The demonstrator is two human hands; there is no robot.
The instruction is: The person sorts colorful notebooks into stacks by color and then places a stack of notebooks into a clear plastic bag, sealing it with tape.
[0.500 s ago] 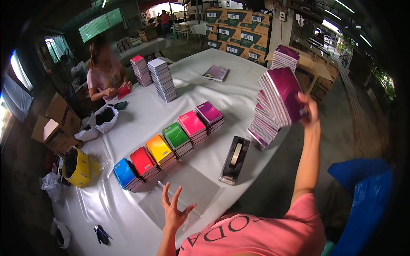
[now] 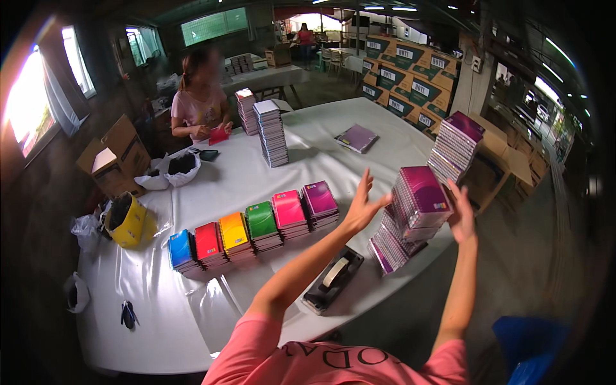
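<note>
A thick bundle of purple spiral notebooks (image 2: pixel 421 196) rests on a leaning stack of more purple notebooks (image 2: pixel 389 247) at the table's right edge. Against the bundle's right side is my right hand (image 2: pixel 461 217), its fingers stretched upward rather than wrapped round it. My left hand (image 2: pixel 366 205) reaches in from the left, empty, fingers apart, close to the bundle's left side. Behind stands another tall stack of purple notebooks (image 2: pixel 454 147). Below my left forearm lies a black tape dispenser (image 2: pixel 333 279).
A row of notebook stacks runs across the table: blue (image 2: pixel 182 249), red (image 2: pixel 209 242), yellow (image 2: pixel 233 230), green (image 2: pixel 260 219), pink (image 2: pixel 289 208) and purple (image 2: pixel 319 199). Across the table a person (image 2: pixel 200 106) handles something red. Pliers (image 2: pixel 128 314) lie front left; cartons (image 2: pixel 410 77) stand behind.
My right hand has brought the notebook bundle down onto the leaning stack and its grip has loosened. My left hand has moved from the front of the table up and right towards the bundle.
</note>
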